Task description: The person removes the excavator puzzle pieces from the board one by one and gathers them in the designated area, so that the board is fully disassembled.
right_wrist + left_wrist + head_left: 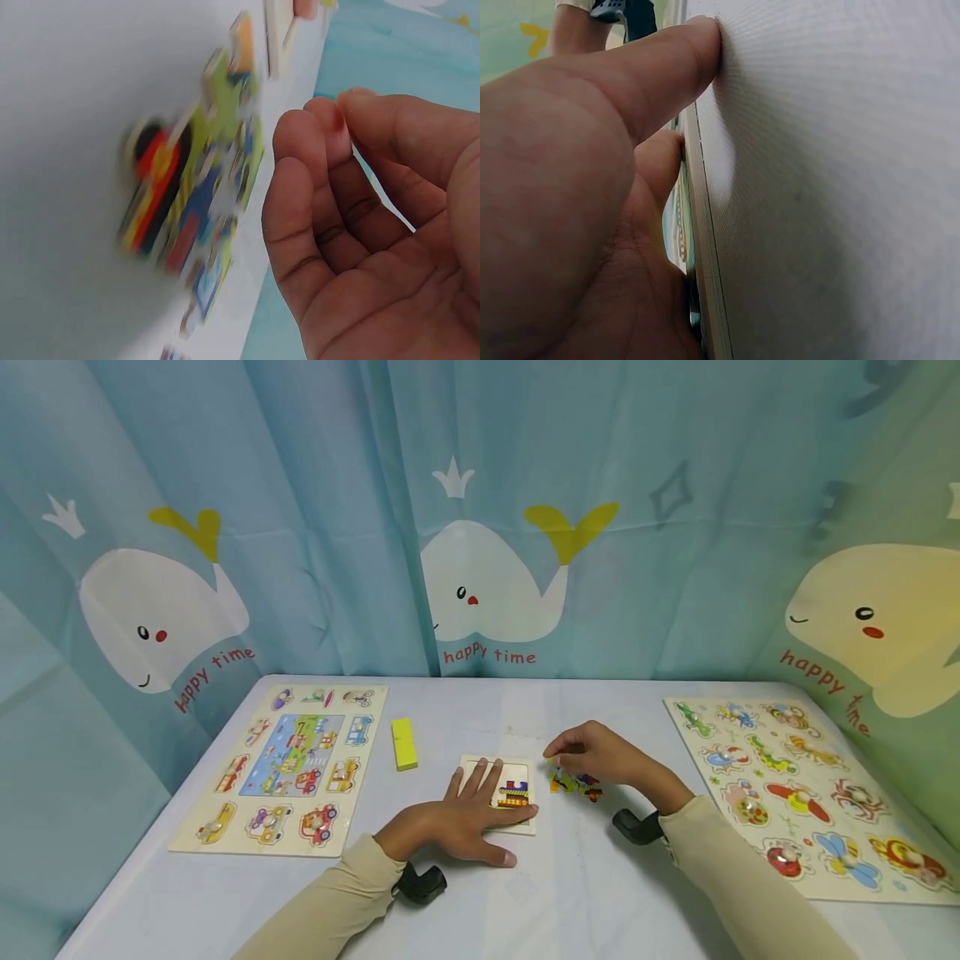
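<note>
My left hand (468, 822) lies spread over a small wooden jigsaw board (517, 767), fingers straight across it. Its thumb rests on the tablecloth just past the near edge. Part of a colourful train picture (513, 794) shows between the fingers; the rest of the board is covered. Just right of the board, my right hand (600, 753) hovers over a heap of jigsaw pieces (576, 784). In the right wrist view its fingers are curled and the thumb tip meets the index fingertip, with no piece visible between them. The pieces (214, 180) lie overlapping, in green, blue, red and black.
A yellow block (403, 745) lies behind and left of the board. A large vehicle puzzle board (255, 827) is at the left, and an insect and animal puzzle board (813, 827) at the right. A blue whale-print curtain (480, 435) hangs behind the white-covered table (555, 902).
</note>
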`<state>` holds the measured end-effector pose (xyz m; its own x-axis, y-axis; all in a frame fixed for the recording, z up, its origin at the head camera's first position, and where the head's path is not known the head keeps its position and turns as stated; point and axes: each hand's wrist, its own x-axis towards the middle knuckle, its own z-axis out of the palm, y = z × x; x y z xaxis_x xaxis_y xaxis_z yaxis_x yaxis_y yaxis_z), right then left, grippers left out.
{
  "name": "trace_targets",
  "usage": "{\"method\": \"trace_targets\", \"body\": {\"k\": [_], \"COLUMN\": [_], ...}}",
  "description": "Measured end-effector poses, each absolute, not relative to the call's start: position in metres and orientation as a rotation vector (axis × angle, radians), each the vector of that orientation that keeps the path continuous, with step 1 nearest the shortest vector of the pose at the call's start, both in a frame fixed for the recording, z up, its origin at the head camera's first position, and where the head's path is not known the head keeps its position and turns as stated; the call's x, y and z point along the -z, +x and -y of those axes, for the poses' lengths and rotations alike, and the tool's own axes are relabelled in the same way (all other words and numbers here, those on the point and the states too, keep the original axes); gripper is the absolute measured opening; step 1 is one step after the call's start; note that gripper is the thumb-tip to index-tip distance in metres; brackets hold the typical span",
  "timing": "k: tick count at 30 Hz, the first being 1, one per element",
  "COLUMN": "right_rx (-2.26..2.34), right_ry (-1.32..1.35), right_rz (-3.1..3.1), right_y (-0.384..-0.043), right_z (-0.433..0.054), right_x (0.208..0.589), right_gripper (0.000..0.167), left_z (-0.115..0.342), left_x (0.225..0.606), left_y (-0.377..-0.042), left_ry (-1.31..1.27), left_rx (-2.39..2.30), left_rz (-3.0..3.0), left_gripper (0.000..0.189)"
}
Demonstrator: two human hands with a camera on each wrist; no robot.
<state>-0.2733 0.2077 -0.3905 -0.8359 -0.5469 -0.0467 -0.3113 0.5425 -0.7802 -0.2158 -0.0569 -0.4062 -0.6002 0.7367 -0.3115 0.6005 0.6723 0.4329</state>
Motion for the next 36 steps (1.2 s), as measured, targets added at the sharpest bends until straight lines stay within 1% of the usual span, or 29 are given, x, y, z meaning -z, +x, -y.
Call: {"method": "trace_targets", "body": {"k": [9, 18, 22, 26, 31, 36], "right_rx": [1.204, 1.191, 1.207, 1.2, 1.158, 1.147], "right_ry": [-0.853, -0.802, -0.781, -0.82, -0.902, -0.91], "right_rz": [-2.432, -2.406, -2.374, -2.366, -2.356, -2.362], "right_y": [-0.27, -0.267, -0.265, -0.265, -0.265, -0.265], "right_z": [-0.181, -0.171, -0.167, -0.164, -0.16, -0.159], "right_x": [0.396, 0.398, 0.397, 0.395, 0.395, 0.394], "right_gripper": [0.017, 0.015, 0.016, 0.016, 0.012, 0.009], "left_z": [0.058, 0.058, 0.059, 0.058, 0.058, 0.058], "left_x": [0.407, 0.408, 0.407, 0.406, 0.405, 0.407], "left_y": [-0.217, -0.218, -0.217, -0.217, -0.217, -0.217], "left_ry": [1.054, 1.047, 1.046, 1.047, 1.043, 1.05], "left_rx": [-0.39, -0.374, -0.366, -0.362, -0.357, -0.357], "left_rz": [-2.417, -2.416, -2.418, -2.418, -2.417, -2.419], "left_gripper": [0.067, 0.068, 0.068, 0.068, 0.068, 0.068]}}
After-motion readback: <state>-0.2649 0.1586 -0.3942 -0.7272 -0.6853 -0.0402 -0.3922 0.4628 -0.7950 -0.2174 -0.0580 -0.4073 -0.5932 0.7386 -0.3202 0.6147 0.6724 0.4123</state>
